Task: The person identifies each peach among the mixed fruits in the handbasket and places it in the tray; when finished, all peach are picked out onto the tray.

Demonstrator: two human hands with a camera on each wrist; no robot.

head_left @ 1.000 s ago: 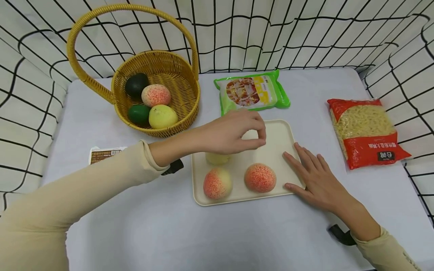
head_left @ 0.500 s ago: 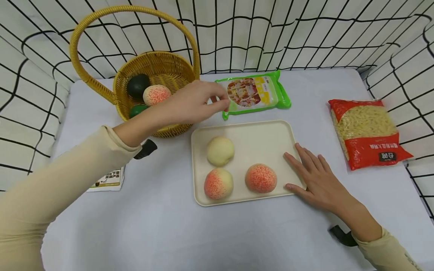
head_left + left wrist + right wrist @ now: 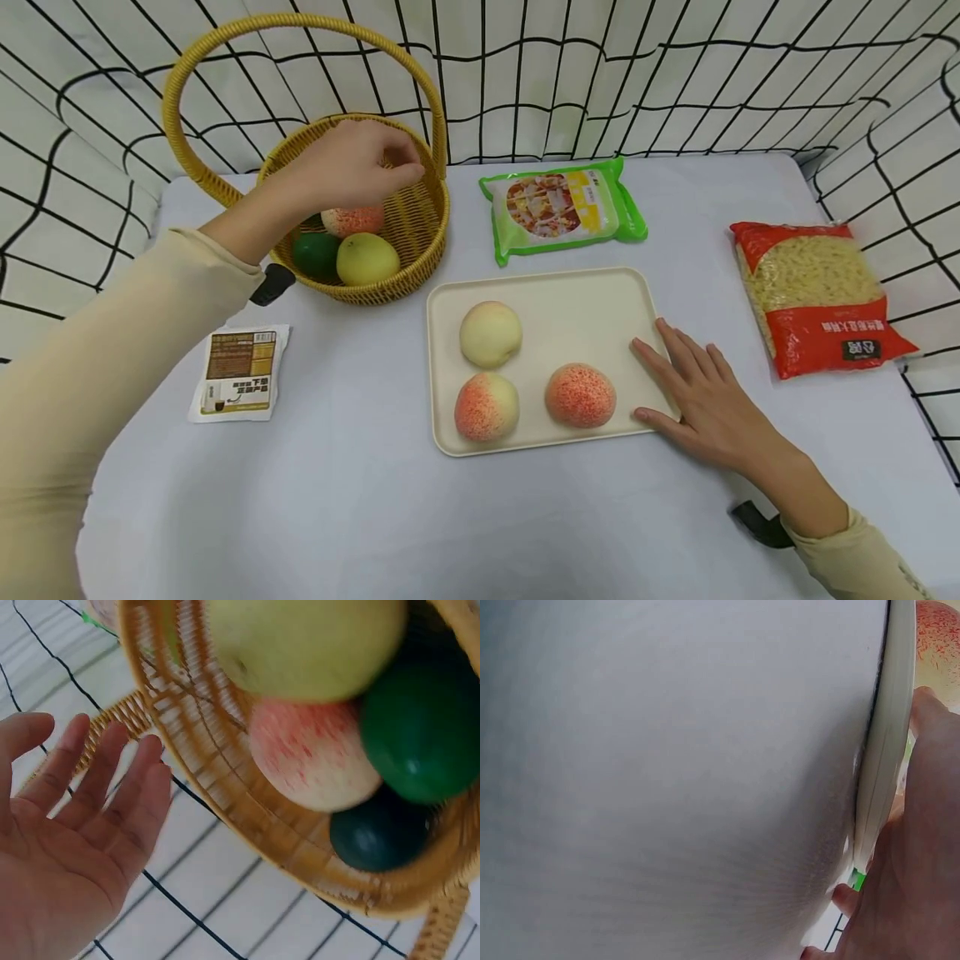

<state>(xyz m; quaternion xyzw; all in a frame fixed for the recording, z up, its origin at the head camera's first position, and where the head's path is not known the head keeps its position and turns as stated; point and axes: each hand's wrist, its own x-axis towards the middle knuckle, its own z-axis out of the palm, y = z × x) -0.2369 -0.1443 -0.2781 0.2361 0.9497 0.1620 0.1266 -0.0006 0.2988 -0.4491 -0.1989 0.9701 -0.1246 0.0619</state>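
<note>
Over the wicker basket (image 3: pixel 420 250) hovers my left hand (image 3: pixel 360 167), its fingers loosely bent and nothing held, as the left wrist view confirms. Inside the basket lie a pinkish peach (image 3: pixel 311 754), a yellow-green round fruit (image 3: pixel 367 259), a green fruit (image 3: pixel 315 255) and a dark green one (image 3: pixel 381 827), the last hidden in the head view. My right hand (image 3: pixel 708 404) rests with spread fingers on the right edge of the cream tray (image 3: pixel 570 308). On that tray sit a pale peach (image 3: pixel 490 335), a half-red peach (image 3: pixel 487 407) and a redder peach (image 3: pixel 581 396).
A green food packet (image 3: pixel 562 208) lies behind the tray. To the far right is a red bag of pasta (image 3: pixel 817 300), and a small brown-and-white packet (image 3: pixel 240 373) lies at left. Black wire mesh (image 3: pixel 525 83) borders the table's back and sides.
My left hand has moved from above the tray, leftward and back, to above the basket, uncovering the pale peach and the small packet. The right hand stays on the tray edge.
</note>
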